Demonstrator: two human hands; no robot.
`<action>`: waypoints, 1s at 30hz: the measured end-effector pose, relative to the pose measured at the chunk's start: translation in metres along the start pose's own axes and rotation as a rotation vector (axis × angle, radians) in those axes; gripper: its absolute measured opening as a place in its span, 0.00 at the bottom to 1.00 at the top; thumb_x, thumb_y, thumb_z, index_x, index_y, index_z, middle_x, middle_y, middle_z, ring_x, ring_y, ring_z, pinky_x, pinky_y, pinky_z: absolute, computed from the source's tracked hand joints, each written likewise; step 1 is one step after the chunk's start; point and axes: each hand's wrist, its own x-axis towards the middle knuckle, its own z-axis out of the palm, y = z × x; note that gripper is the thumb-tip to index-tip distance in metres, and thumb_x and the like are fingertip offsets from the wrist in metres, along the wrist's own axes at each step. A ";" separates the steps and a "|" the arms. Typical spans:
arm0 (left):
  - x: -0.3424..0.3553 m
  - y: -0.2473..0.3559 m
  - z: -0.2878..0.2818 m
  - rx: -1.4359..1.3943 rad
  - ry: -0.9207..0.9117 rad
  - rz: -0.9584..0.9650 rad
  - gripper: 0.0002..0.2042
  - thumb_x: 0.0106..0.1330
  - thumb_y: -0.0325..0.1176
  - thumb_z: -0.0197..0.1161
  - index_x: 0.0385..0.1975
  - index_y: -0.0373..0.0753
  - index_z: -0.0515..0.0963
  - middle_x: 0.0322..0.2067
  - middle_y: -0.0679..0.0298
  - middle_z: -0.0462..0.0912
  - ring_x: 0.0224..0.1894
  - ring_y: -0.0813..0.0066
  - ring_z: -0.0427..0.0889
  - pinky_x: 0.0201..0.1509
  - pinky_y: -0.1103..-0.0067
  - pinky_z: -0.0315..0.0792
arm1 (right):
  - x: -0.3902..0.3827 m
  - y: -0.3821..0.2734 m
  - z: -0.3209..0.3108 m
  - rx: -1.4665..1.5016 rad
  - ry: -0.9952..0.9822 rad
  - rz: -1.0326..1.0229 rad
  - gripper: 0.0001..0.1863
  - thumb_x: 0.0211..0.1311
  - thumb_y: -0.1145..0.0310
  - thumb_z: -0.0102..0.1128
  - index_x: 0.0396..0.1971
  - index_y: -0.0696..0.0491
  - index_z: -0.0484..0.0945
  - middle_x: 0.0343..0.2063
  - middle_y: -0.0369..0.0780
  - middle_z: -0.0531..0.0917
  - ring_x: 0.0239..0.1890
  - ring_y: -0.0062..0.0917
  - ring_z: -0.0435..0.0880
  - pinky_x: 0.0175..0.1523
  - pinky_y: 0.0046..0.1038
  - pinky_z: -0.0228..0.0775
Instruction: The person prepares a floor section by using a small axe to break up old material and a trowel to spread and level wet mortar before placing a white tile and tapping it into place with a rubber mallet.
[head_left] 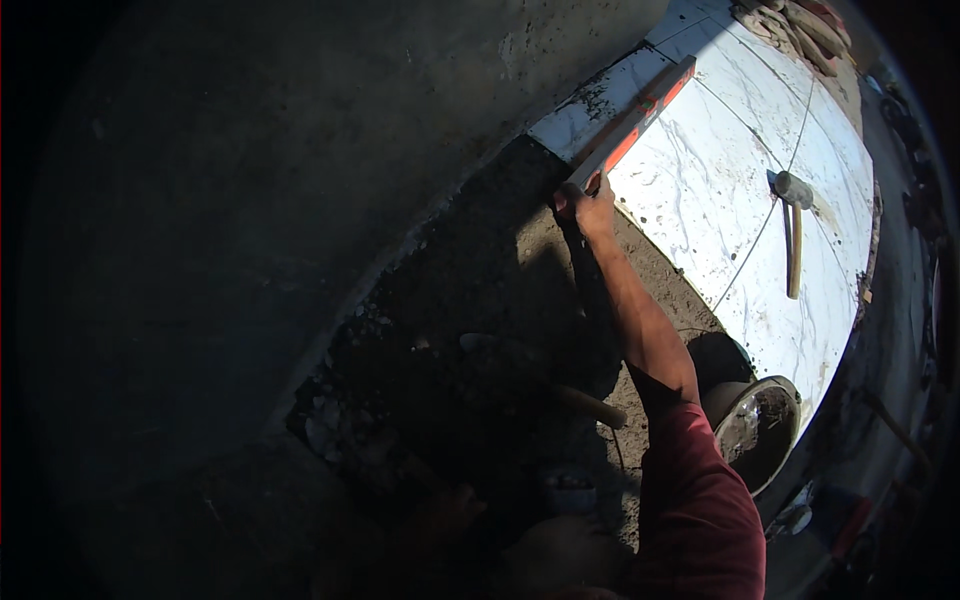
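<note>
My right hand [592, 208] is closed round the near end of a grey and orange spirit level [640, 130]. The level lies slanting away over white marbled floor tiles [700, 190], close to the wall. Deep shadow covers my left hand [455, 508], low in the view over the dark ground; its fingers cannot be made out. On the tiles to the right rests a mallet [795, 195] with a pale round head and a wooden handle. Nearer to me, a wooden tool handle [592, 406] sticks out of the shadow.
A grey wall [300, 150] runs along the left. Bare earth [660, 265] borders the tiles' near edge. Beside my right upper arm stands a bucket [797, 400] with dark, wet-looking contents. Rumpled cloth or sacking [800, 30] lies at the far right.
</note>
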 end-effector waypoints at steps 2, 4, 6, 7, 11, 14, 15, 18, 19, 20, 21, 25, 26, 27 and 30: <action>0.009 0.005 0.000 0.005 -0.009 0.033 0.18 0.66 0.48 0.51 0.33 0.35 0.71 0.23 0.47 0.78 0.27 0.46 0.80 0.27 0.60 0.73 | -0.004 0.012 -0.006 -0.179 0.116 -0.170 0.13 0.44 0.72 0.60 0.30 0.60 0.70 0.27 0.44 0.79 0.29 0.31 0.76 0.37 0.31 0.66; 0.006 0.008 -0.003 0.001 0.026 0.052 0.18 0.66 0.47 0.51 0.32 0.35 0.71 0.22 0.47 0.77 0.27 0.46 0.79 0.26 0.60 0.72 | -0.016 0.017 -0.001 -0.008 0.106 -0.114 0.19 0.45 0.71 0.60 0.39 0.62 0.72 0.35 0.47 0.78 0.37 0.33 0.77 0.45 0.32 0.67; 0.004 0.018 -0.010 -0.009 0.012 0.060 0.18 0.66 0.47 0.51 0.32 0.34 0.71 0.22 0.47 0.78 0.27 0.46 0.79 0.27 0.59 0.73 | -0.006 0.045 -0.004 -0.068 0.176 -0.144 0.23 0.46 0.70 0.59 0.44 0.63 0.70 0.36 0.48 0.78 0.40 0.34 0.76 0.48 0.31 0.66; 0.005 0.019 -0.011 -0.024 -0.009 0.058 0.19 0.66 0.47 0.51 0.32 0.34 0.71 0.23 0.48 0.78 0.27 0.46 0.79 0.28 0.59 0.73 | -0.003 0.051 -0.007 -0.129 0.241 -0.162 0.27 0.48 0.70 0.58 0.50 0.64 0.69 0.37 0.48 0.77 0.42 0.35 0.76 0.51 0.30 0.66; 0.003 -0.005 0.013 0.006 0.004 0.038 0.19 0.67 0.47 0.51 0.33 0.33 0.71 0.24 0.48 0.78 0.29 0.45 0.79 0.31 0.58 0.72 | 0.012 0.043 -0.016 -0.014 0.127 0.035 0.28 0.53 0.69 0.53 0.55 0.63 0.67 0.42 0.50 0.77 0.48 0.36 0.75 0.54 0.28 0.64; 0.000 -0.026 0.029 0.044 0.048 0.185 0.19 0.67 0.47 0.50 0.34 0.33 0.71 0.24 0.48 0.78 0.30 0.45 0.79 0.31 0.58 0.72 | 0.008 0.021 -0.008 -0.016 0.077 0.145 0.21 0.58 0.66 0.45 0.48 0.61 0.72 0.33 0.43 0.79 0.36 0.27 0.76 0.45 0.27 0.67; -0.001 0.000 0.007 0.022 0.006 0.100 0.19 0.67 0.48 0.49 0.34 0.34 0.71 0.25 0.48 0.78 0.30 0.44 0.79 0.31 0.58 0.72 | 0.016 0.027 -0.022 -0.029 0.092 0.138 0.21 0.58 0.66 0.45 0.48 0.61 0.72 0.33 0.43 0.79 0.36 0.27 0.76 0.45 0.27 0.67; -0.001 0.012 -0.002 -0.004 -0.032 0.019 0.20 0.67 0.49 0.49 0.35 0.34 0.71 0.25 0.47 0.78 0.32 0.44 0.79 0.33 0.58 0.73 | 0.022 0.028 -0.037 -0.323 0.063 0.126 0.25 0.59 0.60 0.45 0.52 0.62 0.70 0.42 0.50 0.80 0.45 0.35 0.78 0.52 0.31 0.67; 0.000 0.011 -0.002 -0.006 -0.026 0.031 0.21 0.67 0.50 0.49 0.36 0.34 0.71 0.26 0.47 0.79 0.33 0.44 0.80 0.34 0.58 0.73 | 0.013 0.008 -0.038 -0.336 0.086 0.183 0.27 0.60 0.58 0.45 0.53 0.63 0.69 0.45 0.52 0.78 0.50 0.38 0.76 0.55 0.32 0.65; 0.002 0.011 -0.003 0.001 -0.027 0.037 0.21 0.67 0.50 0.49 0.36 0.34 0.71 0.26 0.47 0.79 0.33 0.44 0.80 0.34 0.58 0.73 | 0.008 -0.006 -0.039 -0.348 0.110 0.242 0.29 0.60 0.56 0.46 0.54 0.64 0.68 0.49 0.55 0.76 0.54 0.41 0.74 0.59 0.33 0.63; 0.005 0.011 -0.003 -0.008 -0.065 0.011 0.21 0.67 0.50 0.49 0.38 0.34 0.72 0.27 0.46 0.79 0.34 0.44 0.80 0.36 0.58 0.73 | 0.024 0.037 -0.047 -0.421 0.230 0.038 0.29 0.59 0.56 0.47 0.51 0.66 0.69 0.46 0.56 0.76 0.51 0.45 0.75 0.59 0.36 0.62; 0.009 0.014 -0.012 -0.011 -0.109 -0.082 0.22 0.66 0.50 0.50 0.45 0.34 0.72 0.31 0.45 0.80 0.37 0.44 0.80 0.41 0.59 0.74 | 0.038 0.039 -0.090 -0.603 0.232 -0.212 0.30 0.59 0.56 0.51 0.53 0.66 0.68 0.49 0.58 0.74 0.54 0.49 0.71 0.60 0.39 0.61; 0.012 0.018 -0.014 -0.004 -0.111 -0.070 0.22 0.66 0.50 0.50 0.45 0.34 0.72 0.31 0.45 0.80 0.37 0.44 0.80 0.41 0.59 0.74 | 0.052 0.042 -0.115 -0.729 0.245 -0.324 0.29 0.59 0.58 0.52 0.53 0.66 0.68 0.50 0.57 0.73 0.53 0.50 0.71 0.60 0.40 0.61; 0.016 0.021 -0.015 0.014 -0.121 -0.088 0.23 0.66 0.51 0.49 0.46 0.34 0.72 0.33 0.44 0.80 0.39 0.45 0.80 0.42 0.60 0.74 | 0.063 0.045 -0.142 -0.838 0.262 -0.335 0.30 0.59 0.57 0.53 0.54 0.64 0.67 0.50 0.58 0.72 0.51 0.50 0.73 0.58 0.41 0.64; 0.020 0.018 -0.030 0.097 -0.079 -0.109 0.22 0.66 0.49 0.50 0.46 0.35 0.73 0.35 0.45 0.81 0.41 0.47 0.80 0.44 0.62 0.74 | 0.084 0.049 -0.187 -1.131 0.197 -0.220 0.32 0.55 0.53 0.57 0.54 0.59 0.66 0.50 0.58 0.71 0.47 0.51 0.76 0.49 0.43 0.71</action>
